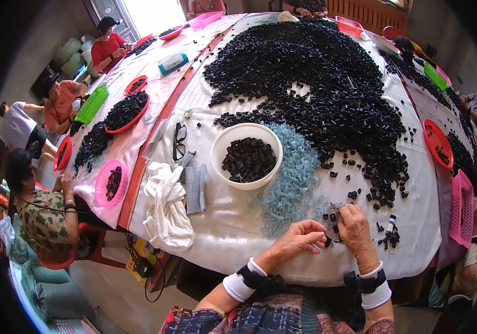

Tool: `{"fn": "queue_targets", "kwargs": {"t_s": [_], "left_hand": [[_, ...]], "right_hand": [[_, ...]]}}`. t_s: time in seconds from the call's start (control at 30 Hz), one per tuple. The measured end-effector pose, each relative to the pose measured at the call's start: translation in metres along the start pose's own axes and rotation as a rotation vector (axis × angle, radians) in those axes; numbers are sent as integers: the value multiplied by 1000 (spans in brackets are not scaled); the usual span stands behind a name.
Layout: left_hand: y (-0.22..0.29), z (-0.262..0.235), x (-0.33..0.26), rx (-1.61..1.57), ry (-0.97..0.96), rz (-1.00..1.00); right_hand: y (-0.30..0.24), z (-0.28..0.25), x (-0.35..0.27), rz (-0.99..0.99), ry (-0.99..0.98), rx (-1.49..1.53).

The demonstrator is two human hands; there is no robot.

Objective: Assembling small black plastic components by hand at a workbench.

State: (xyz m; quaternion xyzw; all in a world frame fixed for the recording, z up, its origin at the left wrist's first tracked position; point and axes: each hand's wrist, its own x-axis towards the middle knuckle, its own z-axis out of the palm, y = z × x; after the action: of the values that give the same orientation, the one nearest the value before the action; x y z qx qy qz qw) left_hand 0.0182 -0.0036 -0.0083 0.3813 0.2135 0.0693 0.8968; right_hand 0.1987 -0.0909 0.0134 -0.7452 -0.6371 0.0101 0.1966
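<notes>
My left hand (pixel 301 238) is closed near the table's front edge, its thumb and fingertips pinched at a small black plastic piece (pixel 328 241). Just to the right, my right hand (pixel 355 227) is curled with the fingers together; what they hold is too small to make out. Several loose black pieces (pixel 333 217) lie between the two hands. Beyond them spreads a heap of small clear bluish pieces (pixel 289 183). A white round bowl (pixel 216 161) of black pieces stands at the heap's left. Right of my right hand, a small white bottle (pixel 391 223) stands by dark bits (pixel 389 240).
A large mound of black pieces (pixel 300 67) covers the far table. Glasses (pixel 179 142), a white cloth (pixel 166 206) and a grey cloth (pixel 195 188) lie left of the bowl. Other people sit around with coloured baskets, including a pink one (pixel 461 209) at right.
</notes>
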Motion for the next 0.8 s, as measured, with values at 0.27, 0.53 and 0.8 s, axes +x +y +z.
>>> {"fn": "queue_targets", "kwargs": {"t_s": [0.27, 0.53, 0.8], "left_hand": [[-4, 2, -3, 55, 4, 65], [-7, 6, -2, 97, 42, 94], [2, 6, -6, 89, 82, 91]], "right_hand": [[-11, 9, -6, -60, 120, -17], [-9, 4, -3, -14, 85, 31], [-3, 11, 8, -62, 181, 273]]}}
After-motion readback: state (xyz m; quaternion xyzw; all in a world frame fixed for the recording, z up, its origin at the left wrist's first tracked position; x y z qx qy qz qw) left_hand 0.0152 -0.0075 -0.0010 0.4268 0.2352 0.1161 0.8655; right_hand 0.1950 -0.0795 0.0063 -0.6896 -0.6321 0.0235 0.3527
